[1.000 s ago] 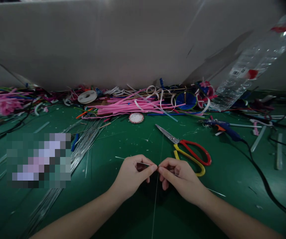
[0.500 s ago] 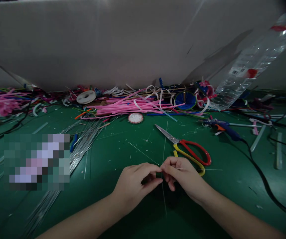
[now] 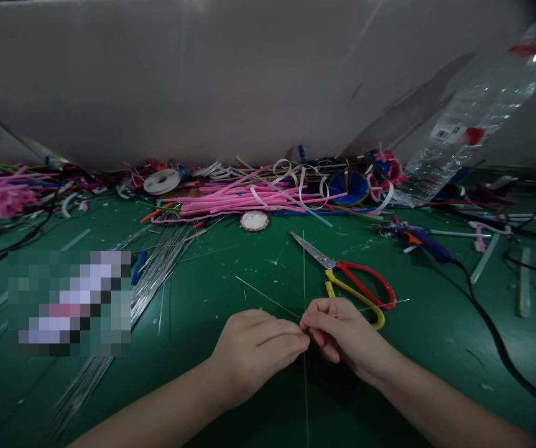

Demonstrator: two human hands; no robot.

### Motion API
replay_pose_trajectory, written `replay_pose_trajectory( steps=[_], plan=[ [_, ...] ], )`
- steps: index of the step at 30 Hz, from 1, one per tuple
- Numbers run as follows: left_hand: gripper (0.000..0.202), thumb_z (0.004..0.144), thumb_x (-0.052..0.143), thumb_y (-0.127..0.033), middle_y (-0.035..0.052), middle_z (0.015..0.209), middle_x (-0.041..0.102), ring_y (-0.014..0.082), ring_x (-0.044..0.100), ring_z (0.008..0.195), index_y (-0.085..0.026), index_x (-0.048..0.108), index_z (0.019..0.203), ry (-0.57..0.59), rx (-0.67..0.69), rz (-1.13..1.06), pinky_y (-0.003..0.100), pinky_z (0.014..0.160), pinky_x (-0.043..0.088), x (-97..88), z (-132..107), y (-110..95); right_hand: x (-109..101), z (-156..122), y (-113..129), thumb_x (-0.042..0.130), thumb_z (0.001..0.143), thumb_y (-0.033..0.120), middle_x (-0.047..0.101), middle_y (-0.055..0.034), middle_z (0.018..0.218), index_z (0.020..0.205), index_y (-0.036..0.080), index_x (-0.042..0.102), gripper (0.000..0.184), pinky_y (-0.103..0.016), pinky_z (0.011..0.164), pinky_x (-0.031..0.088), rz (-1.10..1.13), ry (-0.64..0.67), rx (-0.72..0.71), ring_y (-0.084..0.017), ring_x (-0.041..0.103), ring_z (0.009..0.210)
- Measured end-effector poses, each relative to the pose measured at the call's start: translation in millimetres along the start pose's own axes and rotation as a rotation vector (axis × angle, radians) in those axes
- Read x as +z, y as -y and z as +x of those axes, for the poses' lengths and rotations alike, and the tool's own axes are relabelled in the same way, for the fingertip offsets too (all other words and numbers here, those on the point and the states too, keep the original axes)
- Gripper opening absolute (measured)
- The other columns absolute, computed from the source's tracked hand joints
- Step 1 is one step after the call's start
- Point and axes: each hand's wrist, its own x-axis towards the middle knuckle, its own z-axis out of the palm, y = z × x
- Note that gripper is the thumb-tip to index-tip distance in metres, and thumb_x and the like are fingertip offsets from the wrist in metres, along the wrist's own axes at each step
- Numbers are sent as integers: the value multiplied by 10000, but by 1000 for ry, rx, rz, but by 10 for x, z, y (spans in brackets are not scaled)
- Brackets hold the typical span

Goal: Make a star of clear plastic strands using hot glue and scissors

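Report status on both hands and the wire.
Left hand and right hand both pinched shut on thin wires, fingertips meeting over the green mat. Wires cross at the pinch. Scissors lie just beyond right hand.

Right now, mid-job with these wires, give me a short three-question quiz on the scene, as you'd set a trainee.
1. What do the left hand and right hand pinch between their fingertips? A) thin wires B) a pink strip C) a tape spool
2. True or false: the scissors lie to the left of the left hand.
3. What colour is the body of the glue gun?
Key: 1 A. 2 False: they lie on the table just beyond the right hand. 3 Blue.
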Motion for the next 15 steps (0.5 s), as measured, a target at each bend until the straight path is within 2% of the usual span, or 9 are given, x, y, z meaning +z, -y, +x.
replay_pose_trajectory(
  steps=[3, 6, 10, 13, 15],
  plan=[
    [221, 808, 550, -103, 25, 944, 691, 133, 640, 826, -189, 583, 1009, -5, 27, 41, 253, 675, 455, 4, -1, -14, 7, 3, 7, 603, 708, 303, 457, 75, 406, 613, 135, 522, 209, -158, 307, 196, 22, -13, 11, -10, 330, 270],
    [183, 818, 541, -119, 17, 921, 694, 126, 642, 815, -194, 589, 977, 1, 10, 65, 248, 672, 458, 14, -1, -19, -4, 11, -1, 610, 714, 347, 497, 57, 462, 641, 136, 532, 236, -160, 323, 264, -33, 12, -34, -24, 391, 310],
    [128, 827, 532, -143, 3, 882, 699, 117, 646, 785, -205, 601, 915, -26, -42, 84, 236, 669, 464, 32, -2, 1, -23, 9, -31, 578, 757, 391, 564, 26, 573, 776, 144, 588, 248, -187, 422, 406, -250, 21, -194, -60, 509, 428],
    [99, 815, 549, -141, -1, 839, 700, 114, 646, 766, -195, 598, 882, -58, -79, 68, 228, 671, 466, 45, -3, 22, -21, -7, -59, 514, 808, 400, 568, 25, 589, 932, 167, 611, 281, -201, 464, 439, -425, -34, -280, -78, 539, 472],
    [108, 814, 548, -140, -1, 826, 698, 118, 645, 766, -198, 594, 893, -62, -88, 54, 230, 678, 467, 52, -2, 28, -21, -18, -68, 483, 828, 402, 569, 20, 588, 963, 177, 615, 294, -207, 464, 442, -507, -61, -324, -86, 543, 475]
  ],
)
